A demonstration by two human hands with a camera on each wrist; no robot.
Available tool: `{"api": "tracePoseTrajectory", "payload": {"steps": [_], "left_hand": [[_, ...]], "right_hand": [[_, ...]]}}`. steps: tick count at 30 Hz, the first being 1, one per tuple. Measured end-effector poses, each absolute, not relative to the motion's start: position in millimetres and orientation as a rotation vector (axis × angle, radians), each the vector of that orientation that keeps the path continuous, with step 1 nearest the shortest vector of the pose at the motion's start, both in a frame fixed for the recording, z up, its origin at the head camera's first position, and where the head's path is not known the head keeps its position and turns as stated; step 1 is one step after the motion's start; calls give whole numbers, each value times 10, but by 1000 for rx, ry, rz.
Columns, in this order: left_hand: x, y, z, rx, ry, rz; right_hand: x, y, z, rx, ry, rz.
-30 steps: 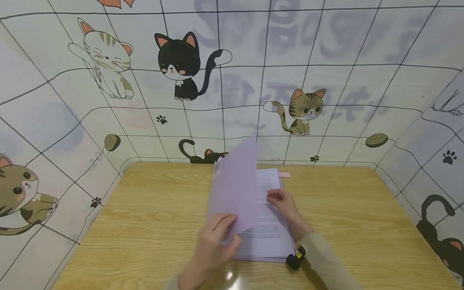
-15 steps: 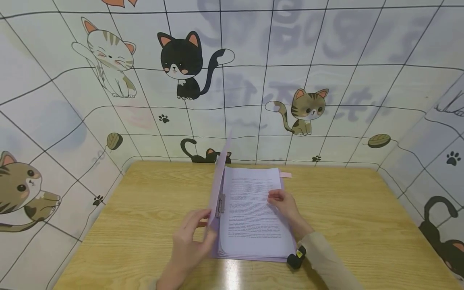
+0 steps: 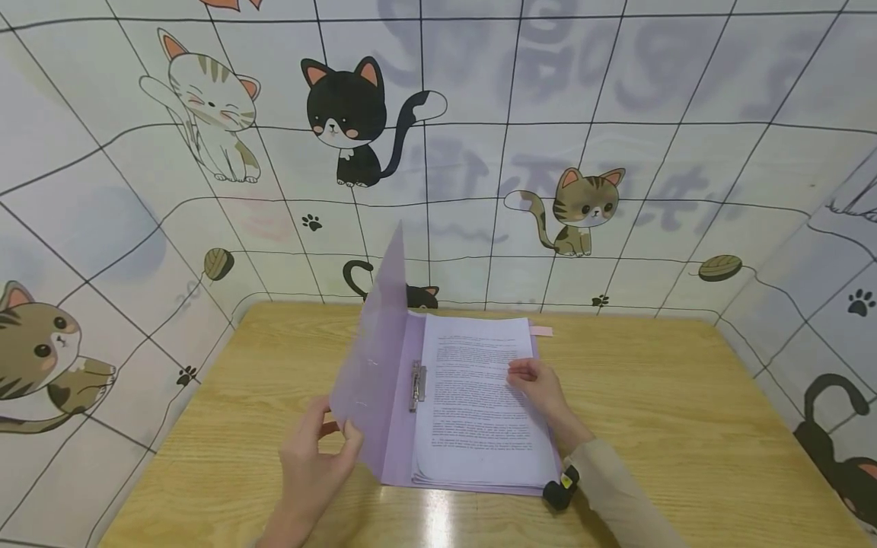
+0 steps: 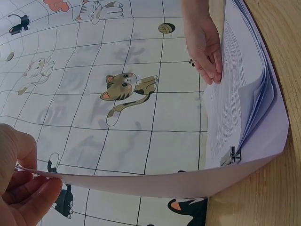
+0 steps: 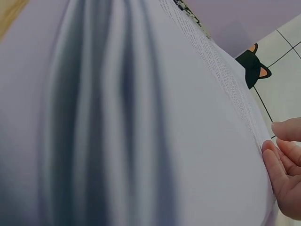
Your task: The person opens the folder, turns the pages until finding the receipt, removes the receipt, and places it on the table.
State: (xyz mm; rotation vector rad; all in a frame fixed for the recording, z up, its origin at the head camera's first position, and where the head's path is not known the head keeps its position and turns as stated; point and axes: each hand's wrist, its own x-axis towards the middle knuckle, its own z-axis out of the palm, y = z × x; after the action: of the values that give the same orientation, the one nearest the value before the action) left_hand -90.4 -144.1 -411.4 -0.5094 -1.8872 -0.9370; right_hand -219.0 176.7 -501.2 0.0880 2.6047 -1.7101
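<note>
A purple folder (image 3: 396,464) lies on the table with its cover (image 3: 373,358) raised at a steep slant on the left. My left hand (image 3: 314,457) pinches the cover's free edge between thumb and fingers, as the left wrist view also shows. Inside the folder is a stack of printed sheets (image 3: 473,457), beside a metal clip (image 3: 416,387) near the spine. The fingers of my right hand (image 3: 544,392) rest on the right side of the top page, bent slightly and pinching nothing. In the right wrist view the thumb stands apart from the fingertips (image 5: 270,148).
A pink tab (image 3: 542,331) sticks out at the folder's upper right. The wooden table (image 3: 651,411) runs back to a wall covering (image 3: 466,152) printed with cats and grid lines. A small black device (image 3: 562,489) is at my right wrist.
My left hand has swung the cover leftward, from over the pages to beyond the spine, uncovering the top sheet and the clip. The right hand has stayed in place.
</note>
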Motion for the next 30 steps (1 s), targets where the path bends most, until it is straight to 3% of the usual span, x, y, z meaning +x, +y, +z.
{"api": "tracePoseTrajectory", "payload": {"steps": [18, 30], "left_hand": [[-809, -1869, -4264, -233, -1944, -1060], [-757, -2075, -4389, 225, -1961, -1427]], "right_hand": [[-2206, 1756, -5056, 115, 2624, -1706], [-2219, 1769, -5100, 113, 2626, -1706]]}}
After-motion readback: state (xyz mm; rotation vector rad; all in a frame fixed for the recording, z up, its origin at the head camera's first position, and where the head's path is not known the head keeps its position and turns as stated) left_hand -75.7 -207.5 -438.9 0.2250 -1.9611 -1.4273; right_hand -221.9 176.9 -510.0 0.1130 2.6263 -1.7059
